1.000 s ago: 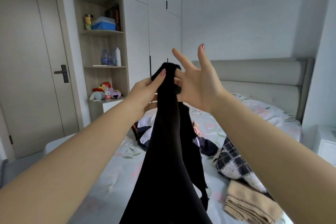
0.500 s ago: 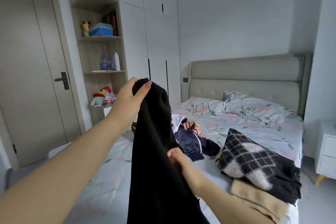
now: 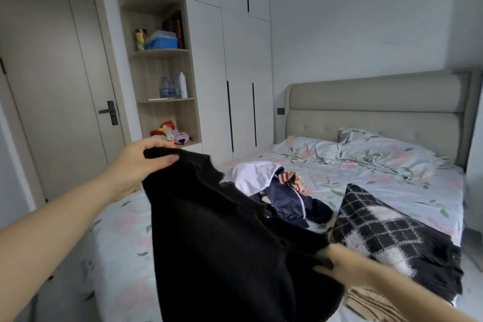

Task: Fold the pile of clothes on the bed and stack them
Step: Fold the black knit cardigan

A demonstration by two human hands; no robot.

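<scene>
Black wool fills the middle of my head view: the black garment (image 3: pixel 222 238) hangs spread in the air over the near side of the bed (image 3: pixel 379 180), touching nothing but the two hands. My left hand (image 3: pixel 138 165) is up at the garment's top corner, fingers curled over the edge and thumb pressed on the front, gripping it firmly. My right hand (image 3: pixel 345 265) sits lower and to the right; it is blurred, but its fingers are closed on the garment's lower edge.

Behind the garment, mid-bed, the unfolded pile (image 3: pixel 285 191) of white and navy clothes lies in a heap. At the bed's near right a checked knit (image 3: pixel 392 235) rests folded on top of a beige knit (image 3: pixel 366 303). Two pillows (image 3: pixel 379 151) lie against the padded headboard (image 3: pixel 373 104). Left of it stand white wardrobe doors (image 3: pixel 235 73), open shelves (image 3: pixel 162 97) and a grey door (image 3: pixel 52 73).
</scene>
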